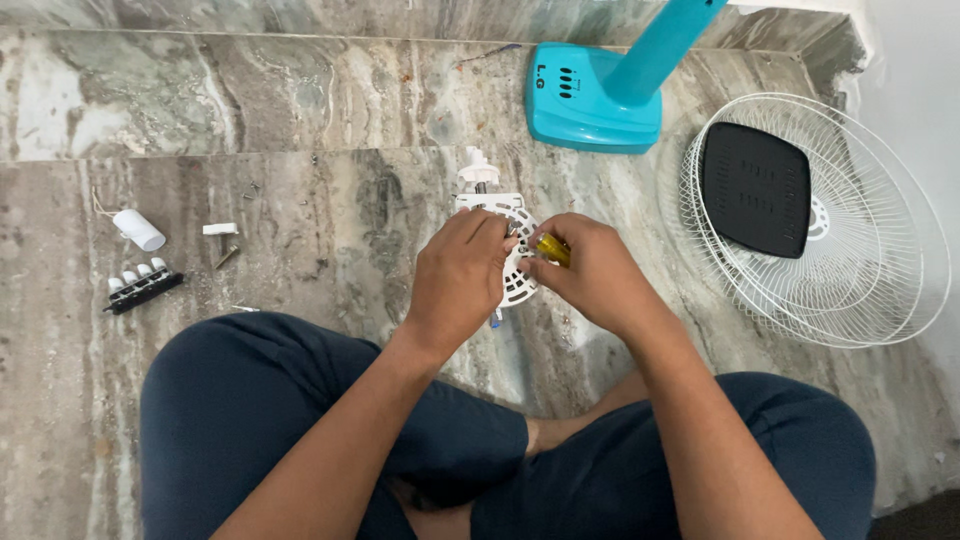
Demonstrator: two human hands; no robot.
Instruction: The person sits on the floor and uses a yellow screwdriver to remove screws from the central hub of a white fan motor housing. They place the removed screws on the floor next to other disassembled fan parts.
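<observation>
Hands meet over a white fan motor housing (508,245) standing on the marble floor (300,200) before crossed legs. The left hand (458,285) clasps the housing's slotted face, seemingly to steady it. The right hand (590,275) pinches a yellow-handled screwdriver (552,250), its tip hidden at the housing. To the left lie a black switch block with white buttons (143,284), a white cylinder (138,229) and a loose screw (227,257). To the right rests a white wire grille (860,290) with a black panel (755,190); beyond stands the teal fan base (590,100).
</observation>
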